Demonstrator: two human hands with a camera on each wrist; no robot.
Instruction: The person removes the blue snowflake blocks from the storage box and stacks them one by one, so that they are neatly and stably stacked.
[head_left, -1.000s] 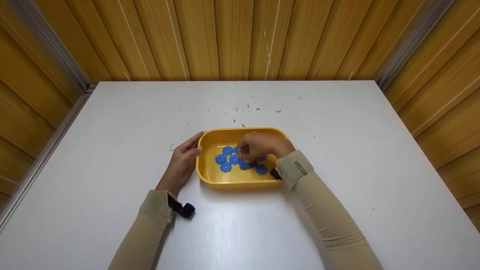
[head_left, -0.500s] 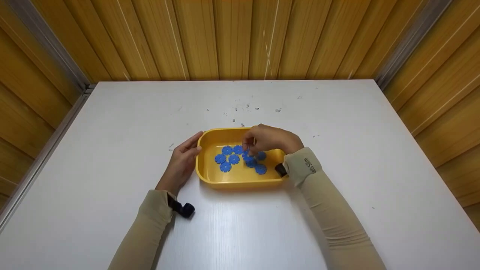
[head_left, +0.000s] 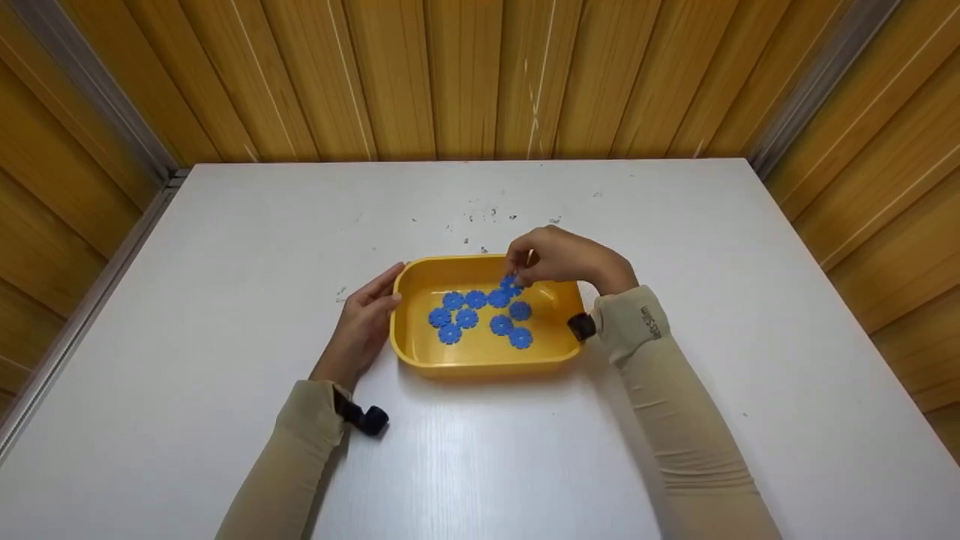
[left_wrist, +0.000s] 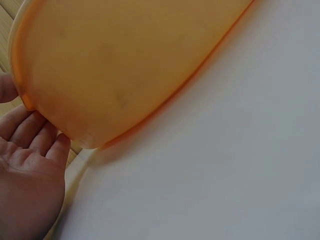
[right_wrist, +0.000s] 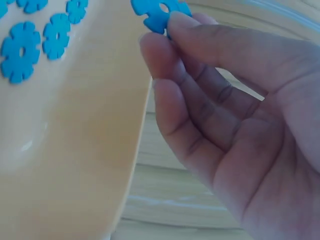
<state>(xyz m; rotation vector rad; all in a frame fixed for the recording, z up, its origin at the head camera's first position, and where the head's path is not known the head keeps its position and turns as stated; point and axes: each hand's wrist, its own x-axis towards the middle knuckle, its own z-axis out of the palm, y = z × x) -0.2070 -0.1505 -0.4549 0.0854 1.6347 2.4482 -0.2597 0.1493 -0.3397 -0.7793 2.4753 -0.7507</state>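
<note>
A yellow plastic tray (head_left: 480,369) stands on the white table, holding several blue notched discs (head_left: 466,319) with small central holes. At the tray's left end my left hand (head_left: 357,326) grips the rim, its thumb on top and its fingers against the outside wall, as the left wrist view also shows. My right hand (head_left: 564,256), above the tray's far right side, pinches one blue notched disc (right_wrist: 156,21) between thumb and fingertips. In the head view that held disc overlaps another disc (head_left: 498,298) lying below it.
The white table (head_left: 480,457) spreads around the tray, with small dark marks behind it. Wood-look panels (head_left: 465,82) rise at the back and both sides. Each wrist wears a small black camera, the right one (head_left: 581,326) overlapping the tray's right rim.
My right hand has moved up and to the right from among the discs, lifting one disc. My left hand stays at the tray's left end.
</note>
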